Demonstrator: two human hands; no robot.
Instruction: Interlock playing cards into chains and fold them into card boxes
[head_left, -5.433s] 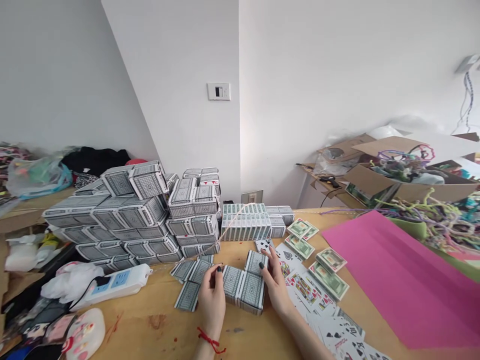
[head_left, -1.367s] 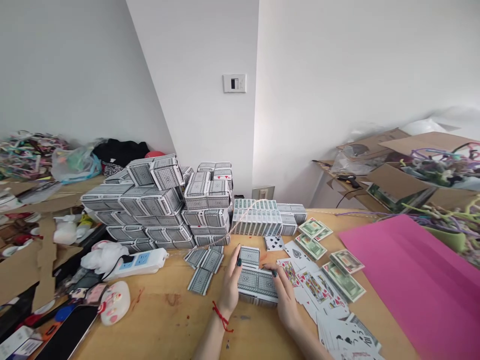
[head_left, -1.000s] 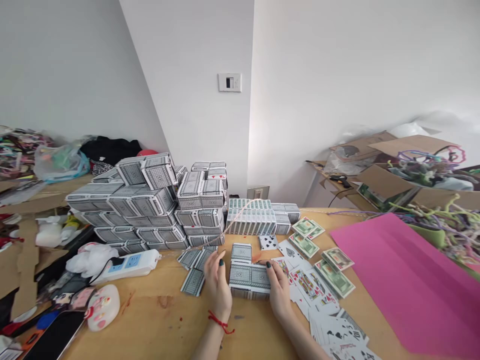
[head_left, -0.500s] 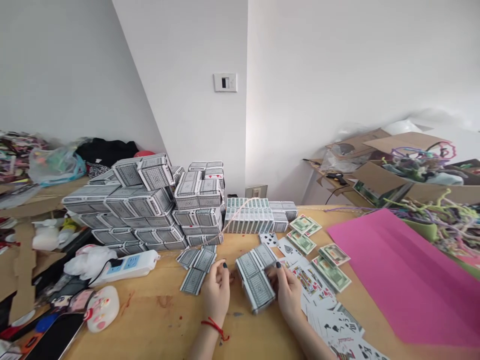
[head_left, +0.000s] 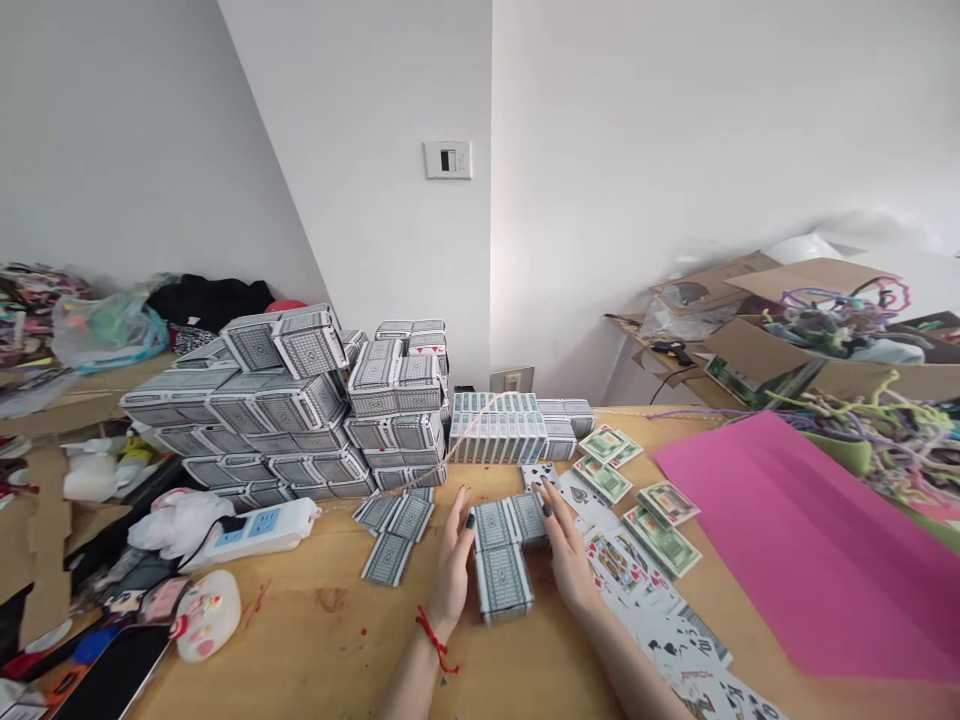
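Observation:
Between my hands is a block folded from playing cards (head_left: 504, 575), with grey-patterned backs outward and an extra section at its upper right. My left hand (head_left: 454, 560), with a red string bracelet on its wrist, lies along the block's left side, fingers nearly straight. On the opposite side my right hand (head_left: 566, 550) holds the upper right section with its fingertips. Whether the block rests on the table is hard to tell. Several loose cards, backs up (head_left: 394, 540), lie left of my left hand. Face-up cards (head_left: 619, 565) spread out beside and under my right forearm.
Stacked card blocks (head_left: 277, 400) rise at the back left, beside a row of green-edged card packs (head_left: 499, 425). Green card boxes (head_left: 660, 540) and a pink sheet (head_left: 810, 560) lie right. A power strip (head_left: 259, 530) and phone (head_left: 112, 675) sit left.
The card block has turned upright in view and shifted slightly left. My left hand has moved right from beside the loose cards to the block's left side, its curled fingers now straightened.

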